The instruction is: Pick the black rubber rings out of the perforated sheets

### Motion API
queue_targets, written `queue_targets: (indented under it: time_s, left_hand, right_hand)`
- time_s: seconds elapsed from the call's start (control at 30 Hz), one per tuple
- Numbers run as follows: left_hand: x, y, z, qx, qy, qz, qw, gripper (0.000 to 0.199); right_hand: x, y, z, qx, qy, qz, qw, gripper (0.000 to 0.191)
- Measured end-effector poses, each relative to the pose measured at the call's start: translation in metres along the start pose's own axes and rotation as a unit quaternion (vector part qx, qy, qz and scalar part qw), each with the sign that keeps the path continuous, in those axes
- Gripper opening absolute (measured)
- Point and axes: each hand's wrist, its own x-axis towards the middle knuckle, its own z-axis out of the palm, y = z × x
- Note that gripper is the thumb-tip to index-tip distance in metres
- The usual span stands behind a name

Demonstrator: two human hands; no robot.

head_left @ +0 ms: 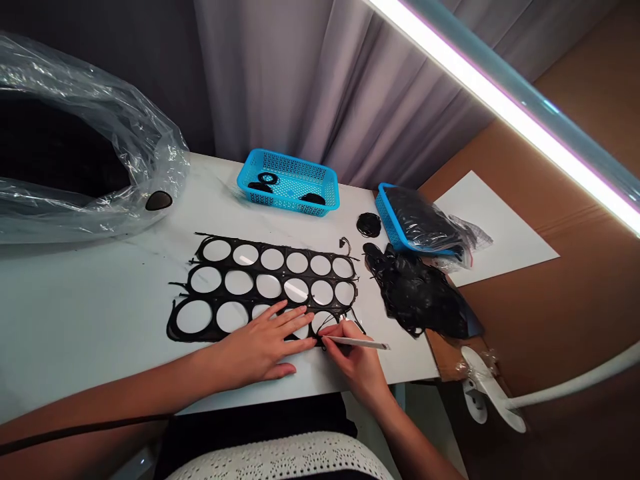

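Three rows of thin black panels with large round holes (210,329) lie on the white table in front of me. My left hand (267,343) rests flat across the lowest row, its fingers spread over the holes and the black borders. Close beside it, my right hand (356,353) pinches a slim silver tool (367,343) like a pen. Its working end meets the right part of the lowest row, where thin black strands show. I cannot make out what kind of tip it has.
A blue basket (287,207) with black rings stands behind the panels. To the right are a round black coil (369,225), a black heap (420,293) and another blue basket (393,217) bearing a bagged black bundle. Clear plastic (150,133) lies left; a lamp tube (500,93) hangs overhead.
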Motion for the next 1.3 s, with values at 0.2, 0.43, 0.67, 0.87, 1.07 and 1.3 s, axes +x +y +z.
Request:
queue_targets:
  time_s: [0.2,0.43,0.67,0.87,1.07,1.3]
  left_hand:
    - [-0.003,0.000,-0.002,-0.038,0.006,-0.001,0.999,0.052]
    - [0.026,0.003,-0.039,-0.224,0.061,-0.075,0.970,0.051]
    - [0.084,0.015,-0.068,-0.421,0.101,-0.109,0.895,0.089]
    - [0.079,0.003,-0.053,-0.579,0.170,-0.184,0.776,0.051]
    - [0.071,0.000,-0.046,-0.665,0.166,-0.242,0.687,0.062]
    - [0.075,0.004,-0.039,-0.639,0.216,-0.277,0.684,0.057]
  right_hand:
    - [0.017,-0.019,-0.064,0.062,0.177,-0.017,0.982,0.025]
    - [0.033,-0.063,-0.126,0.017,0.135,-0.034,0.990,0.030]
    - [0.040,-0.079,-0.081,0.124,-0.017,-0.017,0.992,0.028]
    - [0.048,-0.061,-0.063,0.190,-0.010,-0.005,0.982,0.029]
    - [0.049,-0.047,-0.042,0.201,0.022,-0.007,0.979,0.026]
    - [0.042,-0.051,-0.018,0.188,0.074,-0.026,0.979,0.022]
